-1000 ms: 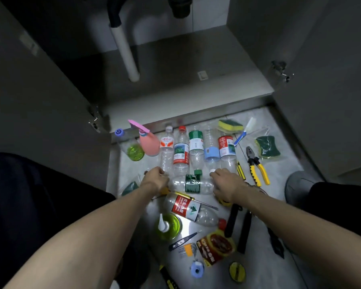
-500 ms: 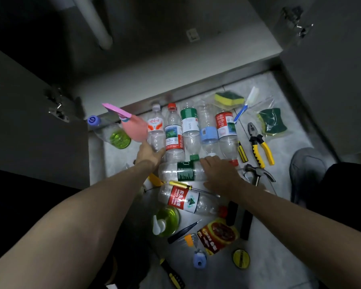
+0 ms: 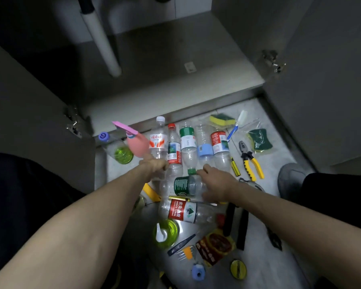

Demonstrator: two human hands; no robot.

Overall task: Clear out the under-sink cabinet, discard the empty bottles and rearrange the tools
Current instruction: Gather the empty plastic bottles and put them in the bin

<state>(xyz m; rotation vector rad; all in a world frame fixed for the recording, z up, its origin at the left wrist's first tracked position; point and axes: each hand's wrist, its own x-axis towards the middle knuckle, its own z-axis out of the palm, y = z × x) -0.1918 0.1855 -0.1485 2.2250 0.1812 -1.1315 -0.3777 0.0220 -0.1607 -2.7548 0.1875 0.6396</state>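
Observation:
Several empty plastic bottles lie side by side on the floor in front of the cabinet. My left hand (image 3: 154, 164) has its fingers curled round the lower end of the white-capped bottle (image 3: 157, 140), next to the red-capped bottle (image 3: 173, 147). My right hand (image 3: 215, 180) rests flat on the right end of a green-labelled bottle (image 3: 183, 185) lying crosswise, fingers reaching toward a green cap (image 3: 192, 171). Below it lie a yellow screwdriver (image 3: 179, 198) and a red-labelled bottle (image 3: 183, 211).
A pink spray bottle (image 3: 137, 146) lies left of the row. Yellow pliers (image 3: 250, 161), a small knife (image 3: 234, 165), sponges (image 3: 222, 118) and a brush (image 3: 237, 124) lie right. Near me are a green soap bottle (image 3: 166, 230) and black-handled tools (image 3: 236, 224). The cabinet floor (image 3: 175, 59) holds only a pipe (image 3: 102, 38).
My left hand left the crosswise green-labelled bottle and moved up to the white-capped bottle in the row. My right hand stayed on the crosswise bottle. The view shifted.

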